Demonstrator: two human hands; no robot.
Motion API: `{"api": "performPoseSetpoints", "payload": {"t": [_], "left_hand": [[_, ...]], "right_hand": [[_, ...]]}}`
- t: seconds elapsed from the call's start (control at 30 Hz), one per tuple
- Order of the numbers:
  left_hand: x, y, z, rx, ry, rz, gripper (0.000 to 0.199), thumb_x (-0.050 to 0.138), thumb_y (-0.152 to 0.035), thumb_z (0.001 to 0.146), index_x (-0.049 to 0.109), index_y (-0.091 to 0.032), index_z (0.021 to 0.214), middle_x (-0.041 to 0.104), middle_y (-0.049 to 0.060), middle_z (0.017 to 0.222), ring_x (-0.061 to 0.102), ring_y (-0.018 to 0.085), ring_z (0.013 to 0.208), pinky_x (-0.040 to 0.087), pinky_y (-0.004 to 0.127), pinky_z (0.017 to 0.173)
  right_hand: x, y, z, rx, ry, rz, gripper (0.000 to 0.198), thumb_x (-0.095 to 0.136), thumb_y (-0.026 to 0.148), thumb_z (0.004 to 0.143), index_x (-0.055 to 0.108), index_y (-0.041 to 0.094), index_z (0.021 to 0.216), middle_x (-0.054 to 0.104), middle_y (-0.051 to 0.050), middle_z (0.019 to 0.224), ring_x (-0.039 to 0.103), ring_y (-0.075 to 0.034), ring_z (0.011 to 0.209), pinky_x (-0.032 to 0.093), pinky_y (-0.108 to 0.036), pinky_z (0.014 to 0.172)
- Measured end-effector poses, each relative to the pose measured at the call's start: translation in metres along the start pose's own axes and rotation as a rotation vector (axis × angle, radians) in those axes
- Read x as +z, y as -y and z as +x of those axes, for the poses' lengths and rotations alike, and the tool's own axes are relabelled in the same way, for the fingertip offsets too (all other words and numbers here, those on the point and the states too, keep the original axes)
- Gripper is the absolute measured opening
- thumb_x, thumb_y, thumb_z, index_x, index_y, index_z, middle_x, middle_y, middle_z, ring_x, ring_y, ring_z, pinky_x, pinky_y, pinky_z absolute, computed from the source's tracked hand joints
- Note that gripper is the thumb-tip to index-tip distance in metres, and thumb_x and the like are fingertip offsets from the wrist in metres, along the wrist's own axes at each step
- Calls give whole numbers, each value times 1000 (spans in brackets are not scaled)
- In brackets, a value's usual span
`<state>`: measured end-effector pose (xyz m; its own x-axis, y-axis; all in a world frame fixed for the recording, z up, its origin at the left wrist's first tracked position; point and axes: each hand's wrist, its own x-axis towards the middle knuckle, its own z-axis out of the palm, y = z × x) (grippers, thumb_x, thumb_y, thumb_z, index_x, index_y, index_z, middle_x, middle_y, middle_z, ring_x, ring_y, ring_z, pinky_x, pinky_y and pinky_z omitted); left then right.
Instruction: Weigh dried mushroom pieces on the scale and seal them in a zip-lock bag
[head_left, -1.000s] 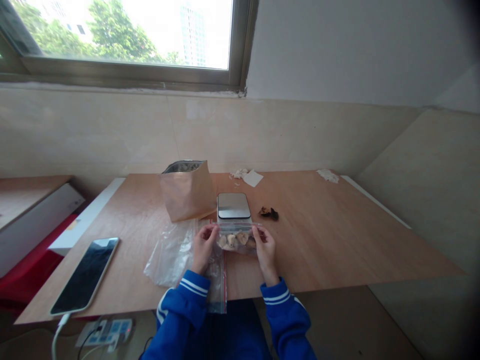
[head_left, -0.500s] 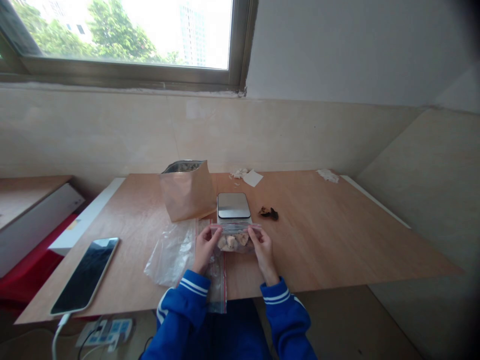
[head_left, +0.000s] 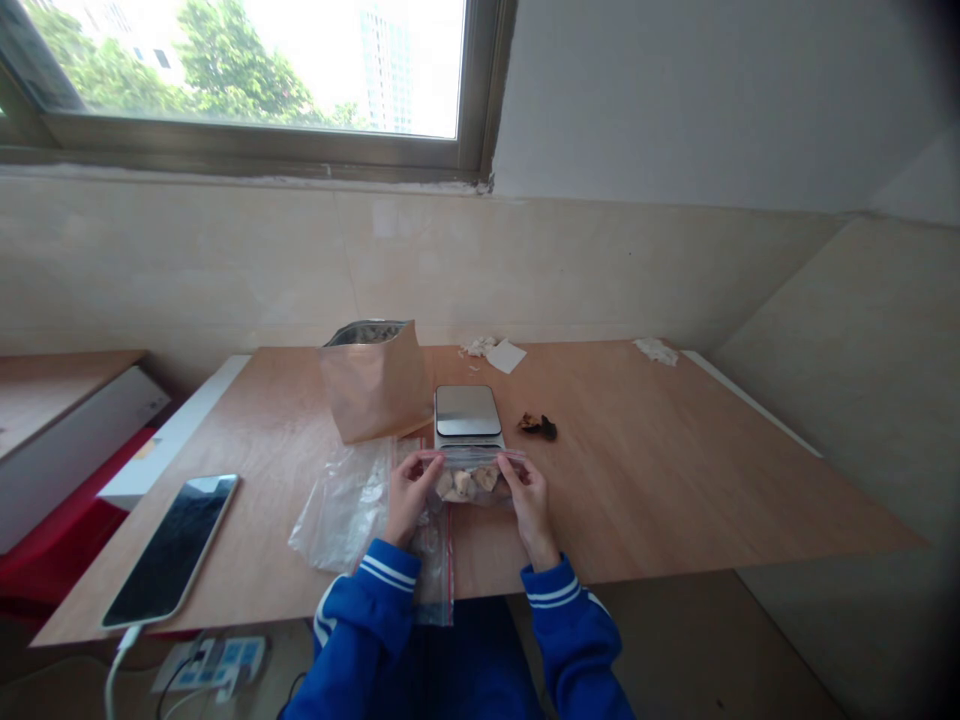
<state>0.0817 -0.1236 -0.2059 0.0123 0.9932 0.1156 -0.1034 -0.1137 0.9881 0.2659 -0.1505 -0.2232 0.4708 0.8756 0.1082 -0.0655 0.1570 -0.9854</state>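
A clear zip bag (head_left: 469, 486) with several pale tan, irregular dried pieces inside is stretched between my hands, just in front of a small digital scale (head_left: 468, 411). My left hand (head_left: 411, 495) pinches the left end of its reddish zip edge. At the right end, my right hand (head_left: 529, 497) grips the same edge between thumb and fingers. The bag covers the scale's near part, and the scale's steel plate is bare. Flat, unfilled zip bags (head_left: 341, 510) lie under and left of my left forearm, one hanging over the table's front edge.
Behind my left hand stands an open brown pouch (head_left: 379, 385). Dark dried pieces (head_left: 537, 427) lie right of the scale. White scraps (head_left: 480, 347) and a paper square (head_left: 506, 356) are at the back. A phone (head_left: 172, 550) charges at left, above a power strip (head_left: 214, 665).
Almost nothing differs. Both hands keep their hold on the bag's zip edge, and the pieces inside have shifted very slightly.
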Motion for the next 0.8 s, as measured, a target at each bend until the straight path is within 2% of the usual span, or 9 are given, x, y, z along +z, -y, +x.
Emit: {"api": "performPoseSetpoints", "payload": {"t": [0.2, 0.5, 0.8], "left_hand": [[0, 0, -1, -6, -27, 50, 31, 70, -43, 76, 73, -15, 90, 70, 5, 76, 60, 15, 69, 43, 24, 63], [3, -3, -1, -9, 60, -32, 30, 70, -41, 77, 71, -15, 92, 72, 6, 89, 65, 19, 86, 48, 28, 79], [3, -2, -1, -20, 45, -51, 30, 72, -41, 75, 71, -15, 89, 72, 6, 87, 65, 19, 83, 48, 27, 76]], "right_hand": [[-2, -1, 0, -1, -7, -11, 36, 72, 48, 73, 70, 16, 90, 73, -7, 87, 67, -22, 83, 53, -34, 76], [2, 3, -3, 49, 117, 34, 34, 73, 48, 73, 70, 18, 89, 74, -6, 88, 68, -22, 85, 54, -35, 78], [3, 4, -3, 24, 103, -25, 33, 73, 47, 73, 72, 18, 87, 74, -6, 87, 68, -23, 86, 54, -36, 79]]}}
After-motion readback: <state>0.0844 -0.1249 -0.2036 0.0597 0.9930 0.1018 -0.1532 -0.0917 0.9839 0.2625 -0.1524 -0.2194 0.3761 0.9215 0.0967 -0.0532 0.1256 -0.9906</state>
